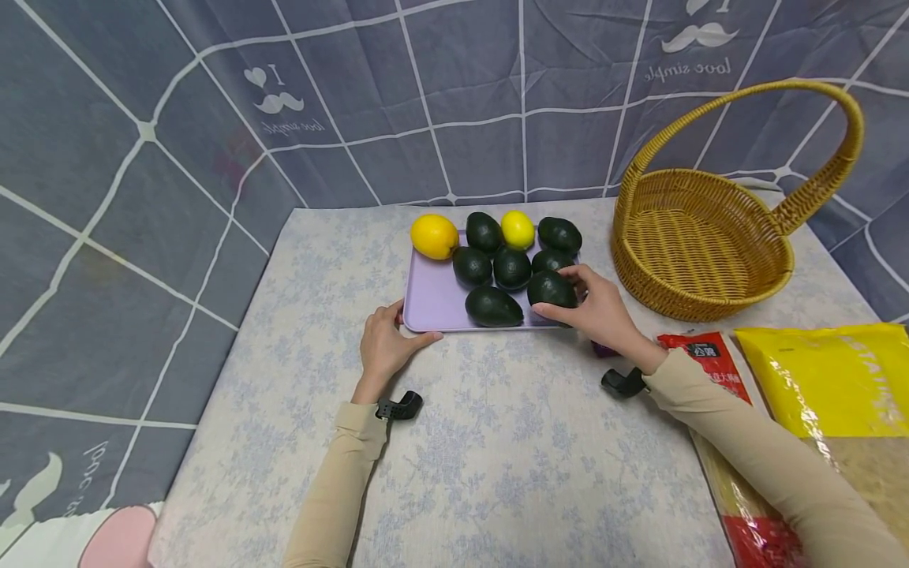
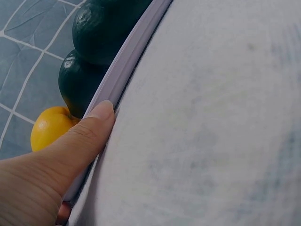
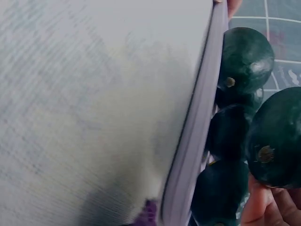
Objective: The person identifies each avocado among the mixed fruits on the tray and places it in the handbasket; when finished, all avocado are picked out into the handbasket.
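Note:
A lilac tray point(image 1: 432, 304) bears several dark green avocados, among them one lying at the front rim point(image 1: 493, 307), plus an orange-yellow fruit point(image 1: 434, 237) at the back left and a yellow lemon-like fruit point(image 1: 518, 229) at the back. My left hand point(image 1: 386, 345) grips the tray's front left corner; in the left wrist view its thumb point(image 2: 87, 134) presses on the rim. With thumb and fingers my right hand point(image 1: 600, 309) holds an avocado point(image 1: 550, 289) over the tray's right front. The right wrist view shows that avocado point(image 3: 280, 141) above others; whether it touches them I cannot tell.
A wicker basket point(image 1: 699, 304) with a tall handle stands right of the tray. Red-printed point(image 1: 710, 359) and yellow point(image 1: 827, 379) packets lie in front of it, under the right forearm. A small purple thing point(image 1: 604, 349) shows below the right wrist. Grey-blue checked cloth point(image 1: 469, 95) hangs behind.

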